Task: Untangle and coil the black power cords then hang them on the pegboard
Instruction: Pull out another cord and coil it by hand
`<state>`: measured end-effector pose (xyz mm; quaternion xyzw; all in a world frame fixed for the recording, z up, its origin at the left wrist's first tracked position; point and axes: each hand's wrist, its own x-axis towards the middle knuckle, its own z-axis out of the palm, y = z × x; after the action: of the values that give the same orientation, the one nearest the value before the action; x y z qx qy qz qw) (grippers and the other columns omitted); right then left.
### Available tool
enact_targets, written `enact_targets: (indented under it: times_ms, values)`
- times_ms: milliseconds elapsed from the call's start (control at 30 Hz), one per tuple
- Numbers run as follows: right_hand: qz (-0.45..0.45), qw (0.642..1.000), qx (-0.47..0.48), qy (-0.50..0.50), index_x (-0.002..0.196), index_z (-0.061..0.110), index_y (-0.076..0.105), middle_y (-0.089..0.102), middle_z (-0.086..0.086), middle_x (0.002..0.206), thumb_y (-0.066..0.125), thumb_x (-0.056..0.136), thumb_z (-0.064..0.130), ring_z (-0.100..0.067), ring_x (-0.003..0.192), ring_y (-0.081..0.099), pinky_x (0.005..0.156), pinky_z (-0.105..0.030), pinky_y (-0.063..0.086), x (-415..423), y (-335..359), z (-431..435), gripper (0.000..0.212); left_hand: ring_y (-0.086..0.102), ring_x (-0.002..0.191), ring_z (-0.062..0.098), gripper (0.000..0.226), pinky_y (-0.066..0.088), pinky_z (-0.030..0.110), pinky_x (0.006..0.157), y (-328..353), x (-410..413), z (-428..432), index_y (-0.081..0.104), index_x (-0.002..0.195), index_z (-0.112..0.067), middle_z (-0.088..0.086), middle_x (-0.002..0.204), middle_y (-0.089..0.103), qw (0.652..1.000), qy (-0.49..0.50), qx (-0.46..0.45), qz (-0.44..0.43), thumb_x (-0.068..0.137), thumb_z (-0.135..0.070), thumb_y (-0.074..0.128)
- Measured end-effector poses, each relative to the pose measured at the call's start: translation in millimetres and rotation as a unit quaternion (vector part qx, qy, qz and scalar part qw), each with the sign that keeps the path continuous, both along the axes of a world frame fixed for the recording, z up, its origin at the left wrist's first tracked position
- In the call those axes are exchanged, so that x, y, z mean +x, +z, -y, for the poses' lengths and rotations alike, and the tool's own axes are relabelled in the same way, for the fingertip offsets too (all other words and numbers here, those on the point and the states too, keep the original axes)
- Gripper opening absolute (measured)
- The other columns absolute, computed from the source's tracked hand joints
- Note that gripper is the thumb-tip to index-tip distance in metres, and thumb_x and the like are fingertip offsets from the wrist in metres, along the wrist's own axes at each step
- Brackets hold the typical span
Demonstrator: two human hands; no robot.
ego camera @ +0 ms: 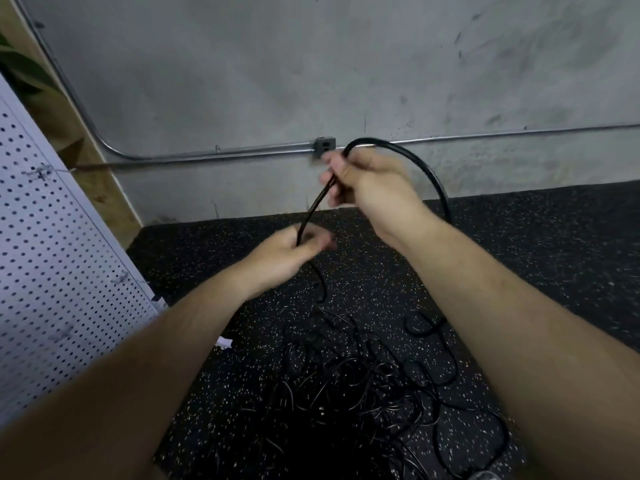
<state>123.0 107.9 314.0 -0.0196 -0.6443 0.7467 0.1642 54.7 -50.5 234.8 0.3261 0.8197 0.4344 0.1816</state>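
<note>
Coiling step, by the look — right hand gripping a cord loop mid-frame, left hand closed round the same cord just below. Remaining tangle heaped lower centre. Next, probably: draw up slack, lay another loop — later the pegboard, far left.

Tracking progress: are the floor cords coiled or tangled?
Tangled: the cords lie in a crisscrossing heap on the floor. One cord is lifted, gripped by left hand and right hand.

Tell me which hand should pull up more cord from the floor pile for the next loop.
Left, likely. The left hand grips the cord lower, where it runs down to the tangled pile; the right hand is higher, holding its arch up.
</note>
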Motion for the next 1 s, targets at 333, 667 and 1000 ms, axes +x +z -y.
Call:
enact_targets:
  times_ms: [333,667,1000]
  values:
    - [0.209,0.880,0.389,0.174,0.154,0.026,0.033,0.056,0.006,0.143,0.073,0.089,0.018,-0.013,0.113,0.062,0.088,-0.031,0.055,5.3,-57.7,-4.0,0.077,0.059,0.063,0.013,0.028,0.047,0.030,0.065,24.6,-2.4,-14.3,0.063,0.087,-0.021,-0.008,0.061,0.063,0.971,0.143,0.191,-0.023,0.108,-0.019,0.044]
    - [0.046,0.999,0.002,-0.027,0.106,0.011,0.065,0.076,-0.001,0.088,0.047,0.108,0.018,-0.007,0.055,0.051,0.051,-0.020,0.042,-12.5,-21.0,-14.6,0.019,0.050,0.131,0.009,0.066,0.039,0.036,0.111,-3.1,4.9,-6.4,0.044,0.144,-0.037,-0.015,0.144,0.053,0.997,-0.016,0.022,0.067,0.087,-0.066,0.062]
    - [0.158,0.925,0.306,0.158,0.141,0.021,0.051,0.063,0.009,0.125,0.073,0.085,0.011,-0.004,0.078,0.065,0.065,-0.026,0.052,6.2,-43.1,-12.2,0.061,0.067,0.075,0.012,0.030,0.048,0.028,0.073,22.0,-0.5,-19.6,0.057,0.089,-0.022,-0.011,0.059,0.058,0.962,0.161,0.217,-0.038,0.111,-0.029,0.037]
